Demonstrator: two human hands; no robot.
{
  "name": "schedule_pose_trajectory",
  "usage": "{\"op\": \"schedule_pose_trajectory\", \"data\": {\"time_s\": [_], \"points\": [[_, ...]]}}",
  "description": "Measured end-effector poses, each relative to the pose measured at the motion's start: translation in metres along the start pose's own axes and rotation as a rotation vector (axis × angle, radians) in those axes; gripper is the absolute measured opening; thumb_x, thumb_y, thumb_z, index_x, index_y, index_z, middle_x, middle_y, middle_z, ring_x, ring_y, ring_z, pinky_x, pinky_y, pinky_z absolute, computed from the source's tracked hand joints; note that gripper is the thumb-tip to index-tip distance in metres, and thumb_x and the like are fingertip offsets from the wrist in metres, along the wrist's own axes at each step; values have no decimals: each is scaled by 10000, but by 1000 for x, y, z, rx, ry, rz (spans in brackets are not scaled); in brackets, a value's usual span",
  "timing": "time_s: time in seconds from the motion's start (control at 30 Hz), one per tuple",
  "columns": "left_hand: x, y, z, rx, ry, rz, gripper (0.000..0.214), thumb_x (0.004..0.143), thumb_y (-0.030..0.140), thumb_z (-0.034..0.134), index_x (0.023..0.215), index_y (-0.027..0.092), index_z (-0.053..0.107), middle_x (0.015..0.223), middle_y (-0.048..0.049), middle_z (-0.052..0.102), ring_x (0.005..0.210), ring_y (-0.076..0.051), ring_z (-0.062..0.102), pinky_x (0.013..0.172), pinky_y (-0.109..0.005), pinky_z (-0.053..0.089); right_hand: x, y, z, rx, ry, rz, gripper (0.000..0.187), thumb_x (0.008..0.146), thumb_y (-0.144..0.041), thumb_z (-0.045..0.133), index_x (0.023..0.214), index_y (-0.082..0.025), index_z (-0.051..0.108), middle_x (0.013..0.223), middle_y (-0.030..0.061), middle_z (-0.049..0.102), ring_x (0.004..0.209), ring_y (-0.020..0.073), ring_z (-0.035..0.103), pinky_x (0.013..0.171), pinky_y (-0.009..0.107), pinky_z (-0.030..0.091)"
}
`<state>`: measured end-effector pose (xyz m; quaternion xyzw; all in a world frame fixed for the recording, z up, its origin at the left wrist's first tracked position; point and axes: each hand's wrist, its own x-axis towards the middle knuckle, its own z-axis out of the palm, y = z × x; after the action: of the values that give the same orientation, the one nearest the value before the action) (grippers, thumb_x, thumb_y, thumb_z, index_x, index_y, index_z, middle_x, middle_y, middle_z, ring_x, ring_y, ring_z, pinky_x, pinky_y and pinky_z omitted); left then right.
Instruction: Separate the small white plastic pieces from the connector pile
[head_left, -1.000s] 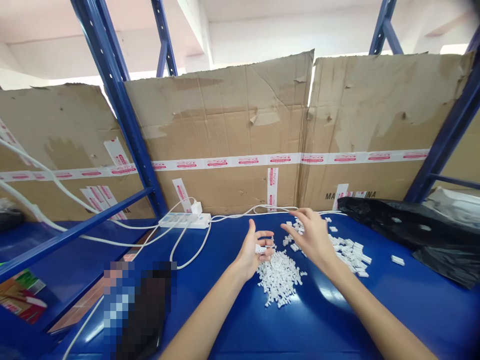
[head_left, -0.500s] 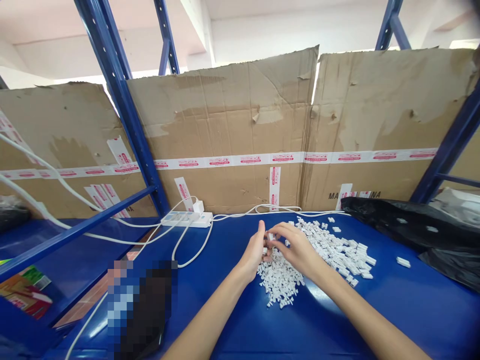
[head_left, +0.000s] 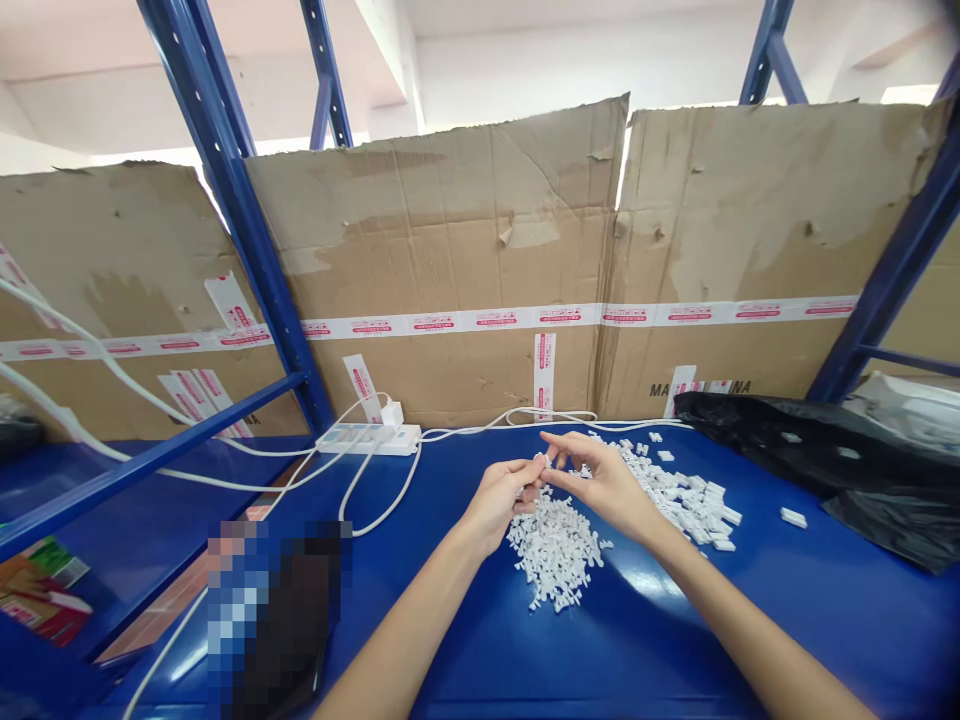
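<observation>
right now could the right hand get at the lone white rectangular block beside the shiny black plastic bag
Probably yes: the lone white rectangular block lies uncovered, apart from the shiny black plastic bag, though the right hand is busy close to the left hand.

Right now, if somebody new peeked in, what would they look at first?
Probably the pile of tiny white pieces on the blue table, with a pile of bigger white pieces farther right. Above the tiny ones, the left hand and right hand meet at a small white piece. Big brown cardboard sheets stand behind like a wall.
</observation>
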<state>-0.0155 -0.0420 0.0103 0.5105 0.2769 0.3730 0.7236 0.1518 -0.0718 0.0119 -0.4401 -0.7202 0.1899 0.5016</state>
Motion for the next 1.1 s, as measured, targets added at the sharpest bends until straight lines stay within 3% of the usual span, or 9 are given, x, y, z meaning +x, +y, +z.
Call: {"op": "schedule_pose_trajectory", "data": {"time_s": [0.13, 0.3, 0.47, 0.6, 0.8, 0.97, 1.1], "points": [[-4, 5, -1, -20, -72, -33, 403, 684, 456, 795, 781, 99, 635, 691, 20, 415, 546, -37, 262, 495, -236, 103, 1, 1, -5, 175, -61, 88, 312, 838, -357, 684, 1122, -231, 712, 881, 38, 649, 783, 157, 594, 744, 346, 509], [-6, 10, -5, 24, -123, -100, 320, 696, 385, 770, 745, 100, 633, 707, -1, 439, 545, -41, 254, 486, -243, 81, 2, -2, -5, 440, -122, 174, 295, 705, -340, 805, 972, -224, 759, 860, 30, 652, 803, 168, 639, 762, 353, 535], [-10, 18, -10, 116, -197, -194, 333, 667, 397, 780, 718, 103, 634, 636, 28, 353, 539, -50, 211, 498, -264, 58, 1, -8, -11, 440, -213, 285, 241, 681, -313, 821, 909, -246, 781, 853, 17, 675, 766, 152, 636, 737, 339, 532], [-13, 24, -12, 175, -266, -217, 353, 662, 422, 790, 730, 107, 645, 624, 41, 310, 552, -59, 199, 511, -273, 73, 1, -12, -19, 399, -307, 292, 215, 729, -350, 784, 919, -250, 782, 869, 27, 689, 795, 163, 636, 757, 347, 531], [-14, 22, -11, 188, -233, -190, 356, 693, 433, 768, 744, 100, 656, 629, 35, 329, 548, -57, 193, 517, -275, 66, 0, -14, -19, 216, -260, 162, 169, 837, -368, 677, 866, -233, 775, 886, 46, 659, 747, 152, 612, 668, 316, 511], [-13, 19, -10, 171, -157, -176, 336, 651, 404, 789, 693, 112, 628, 623, 27, 366, 550, -59, 209, 520, -279, 66, -1, -15, -18, -60, -254, -55, 188, 914, -330, 590, 874, -257, 759, 888, 44, 662, 778, 157, 596, 695, 322, 487], [-12, 16, -11, 186, -155, -181, 329, 646, 395, 786, 703, 104, 643, 623, 22, 385, 545, -57, 213, 518, -277, 67, -1, -13, -18, -170, -292, -115, 210, 951, -297, 533, 925, -247, 736, 888, 40, 646, 766, 152, 575, 700, 314, 470]]}}
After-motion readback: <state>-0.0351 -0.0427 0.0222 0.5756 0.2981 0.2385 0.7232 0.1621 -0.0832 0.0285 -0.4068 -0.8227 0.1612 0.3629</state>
